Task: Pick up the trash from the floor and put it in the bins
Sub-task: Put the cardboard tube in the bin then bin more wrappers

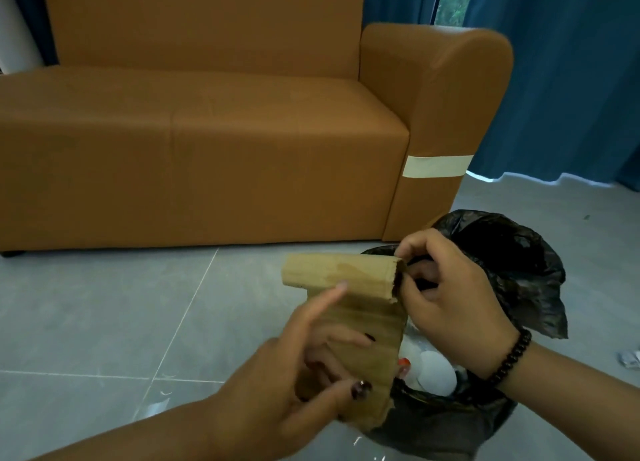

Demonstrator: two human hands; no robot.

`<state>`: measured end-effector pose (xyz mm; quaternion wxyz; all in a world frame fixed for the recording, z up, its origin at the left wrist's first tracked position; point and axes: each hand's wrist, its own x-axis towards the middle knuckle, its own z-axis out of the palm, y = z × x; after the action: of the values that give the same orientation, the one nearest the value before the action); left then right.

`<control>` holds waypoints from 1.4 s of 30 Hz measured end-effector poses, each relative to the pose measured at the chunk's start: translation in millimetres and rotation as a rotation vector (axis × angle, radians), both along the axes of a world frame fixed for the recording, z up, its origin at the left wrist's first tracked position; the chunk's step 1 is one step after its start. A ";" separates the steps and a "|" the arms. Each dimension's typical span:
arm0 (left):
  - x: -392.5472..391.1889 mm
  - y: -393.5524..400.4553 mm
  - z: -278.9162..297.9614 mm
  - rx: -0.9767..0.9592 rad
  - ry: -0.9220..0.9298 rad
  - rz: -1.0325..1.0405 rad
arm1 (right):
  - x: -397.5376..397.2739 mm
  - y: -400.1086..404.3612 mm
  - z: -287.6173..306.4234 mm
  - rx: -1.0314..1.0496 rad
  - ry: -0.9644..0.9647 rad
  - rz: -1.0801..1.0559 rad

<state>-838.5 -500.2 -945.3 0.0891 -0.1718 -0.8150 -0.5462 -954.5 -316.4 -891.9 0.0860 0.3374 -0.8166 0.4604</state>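
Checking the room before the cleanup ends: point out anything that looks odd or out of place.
A strip of pale tape is wrapped around the sofa's armrest, perhaps covering damage. A small crumpled wrapper lies on the floor at the right edge. The cardboard piece in both hands has a ragged, torn end.

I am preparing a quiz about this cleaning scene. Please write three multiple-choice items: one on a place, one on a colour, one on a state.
1. Where is the bin?
A. on the sofa
B. on the floor by the sofa's arm
C. behind the curtain

2. What colour is the bin liner?
A. black
B. white
C. blue

3. What is the cardboard piece's state?
A. flat on the floor
B. inside the bin
C. held in both hands, top end rolled

Key: 1 B, it stands on tiles beside the sofa; 2 A, the plastic is black; 3 C, the left hand and right hand hold it.
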 end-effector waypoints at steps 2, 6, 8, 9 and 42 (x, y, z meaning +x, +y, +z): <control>-1.0 -0.1 3.6 0.121 0.018 0.211 | 1.6 3.5 0.0 -0.008 -0.023 0.022; -6.5 -12.6 -4.0 0.099 -0.053 0.461 | 8.7 6.5 -2.4 0.012 0.037 0.062; -11.5 -19.5 -4.6 -0.247 0.020 0.473 | 13.9 4.2 -3.5 0.034 0.088 0.103; -15.3 -22.7 -2.9 -0.491 0.088 0.480 | 15.8 2.8 -3.6 0.046 0.116 0.122; -38.5 -35.2 5.4 -1.053 0.751 0.397 | 7.0 -18.8 -11.3 0.183 -0.156 0.178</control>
<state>-877.0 -535.4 -940.0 0.3691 -0.2175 -0.9024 0.0473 -947.5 -335.2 -903.1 -0.0502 0.3779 -0.8263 0.4146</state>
